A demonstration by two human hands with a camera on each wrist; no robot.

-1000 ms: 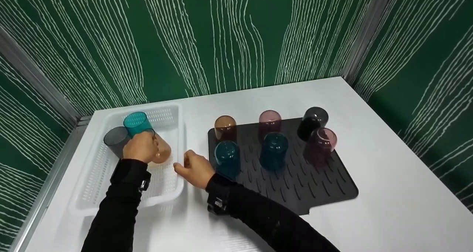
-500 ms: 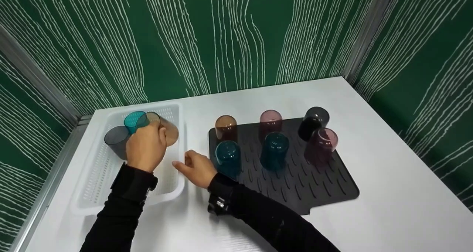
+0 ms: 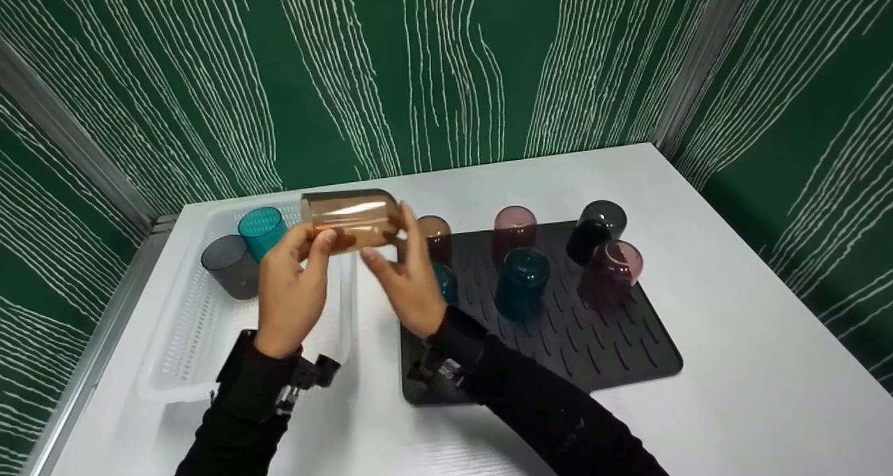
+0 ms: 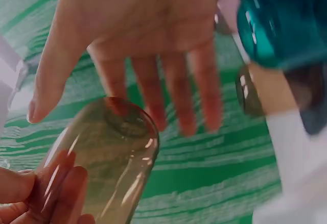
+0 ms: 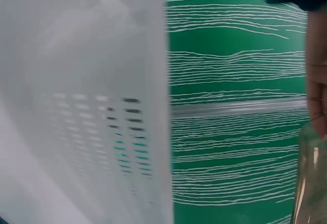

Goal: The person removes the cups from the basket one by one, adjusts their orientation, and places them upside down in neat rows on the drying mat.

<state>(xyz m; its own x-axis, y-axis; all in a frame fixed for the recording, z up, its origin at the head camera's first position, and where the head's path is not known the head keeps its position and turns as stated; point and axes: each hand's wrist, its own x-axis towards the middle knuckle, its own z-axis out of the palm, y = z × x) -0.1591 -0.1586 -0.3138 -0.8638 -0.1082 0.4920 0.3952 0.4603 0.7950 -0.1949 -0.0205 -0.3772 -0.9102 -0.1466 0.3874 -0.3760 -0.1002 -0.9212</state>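
An amber drinking glass [image 3: 356, 218] lies sideways in the air over the basket's right edge, its mouth to the left and its rounded base to the right. My left hand [image 3: 289, 294] pinches it near the rim between thumb and fingers, which show through the tinted wall in the left wrist view. My right hand [image 3: 415, 284] is at the base end. In the left wrist view that right hand [image 4: 148, 30] has its fingers straight and spread beside the base, thumb apart. Only part of the glass [image 5: 310, 183] enters the right wrist view.
The white plastic basket [image 3: 164, 371] at the left holds a grey glass [image 3: 234, 270] and a teal glass [image 3: 261, 230]. To the right, a black ridged drying mat [image 3: 614, 357] bears several upturned glasses, including a teal one [image 3: 522, 284] and a pink one [image 3: 614, 273].
My left hand has lifted the amber glass out of the basket, up and to the right. My right hand has risen from beside the basket to the glass's base.
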